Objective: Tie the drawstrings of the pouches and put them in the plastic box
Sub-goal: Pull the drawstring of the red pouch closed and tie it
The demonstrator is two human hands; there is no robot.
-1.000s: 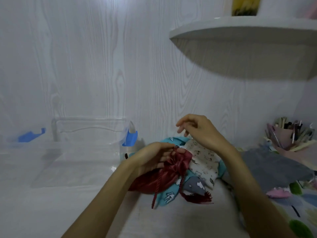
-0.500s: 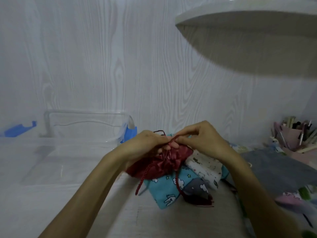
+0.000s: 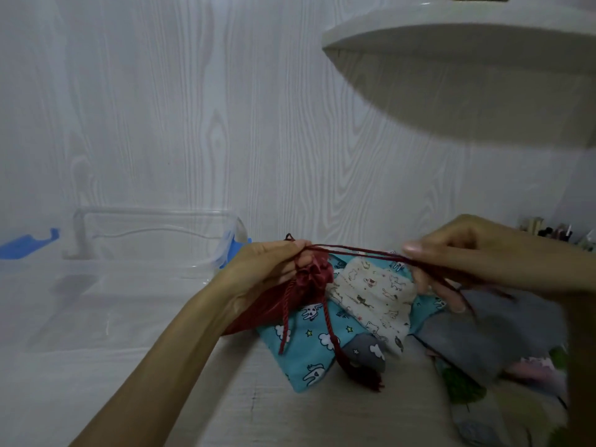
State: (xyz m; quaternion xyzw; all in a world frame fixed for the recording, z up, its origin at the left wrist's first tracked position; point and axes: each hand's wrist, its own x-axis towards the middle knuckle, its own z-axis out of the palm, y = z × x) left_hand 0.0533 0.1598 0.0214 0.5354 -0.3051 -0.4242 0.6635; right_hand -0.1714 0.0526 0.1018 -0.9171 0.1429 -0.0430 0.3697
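Note:
My left hand grips the gathered neck of a dark red satin pouch above the table. My right hand pinches the pouch's red drawstring, which runs taut between both hands. Another red cord with a tassel hangs down from the pouch. Under it lie a teal cartoon-print pouch, a cream animal-print pouch and a small grey pouch. The clear plastic box with blue clips stands open at the left, behind my left hand.
A grey cloth and patterned fabric lie at the right. A pen holder stands at the far right by the wall. A white shelf juts out overhead. The box lid with a blue clip lies far left.
My right hand has moved out to the right, drawing the red drawstring taut from the pouch neck. My left hand keeps its hold on the pouch neck.

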